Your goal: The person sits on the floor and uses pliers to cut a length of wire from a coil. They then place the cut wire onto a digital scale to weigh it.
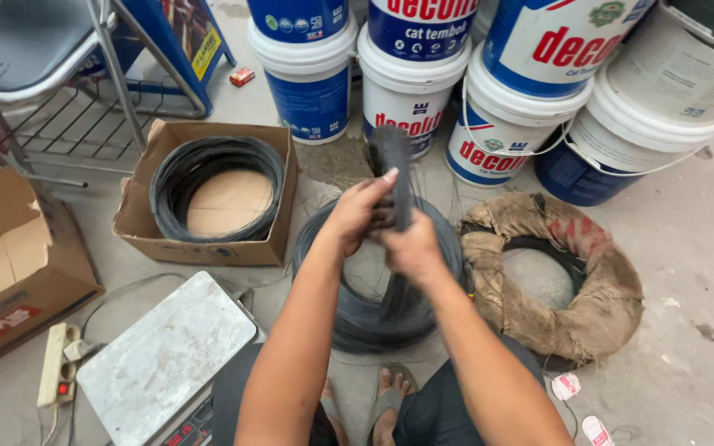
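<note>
Bare toes [392, 388] lowest, close to the body. Just above, left hand [360, 213] and right hand [411, 245] both shut tight on a dark wire bundle [393, 177], side by side, touching. Bundle standing almost straight up, long way running from the big wire coil [378, 314] on the floor up past the fingers. Scale [167, 357] at left, box with wire [208, 194] beyond it, sack-wrapped ring [568, 281] at right. Paint buckets [411, 91] farthest back, so little room behind.
</note>
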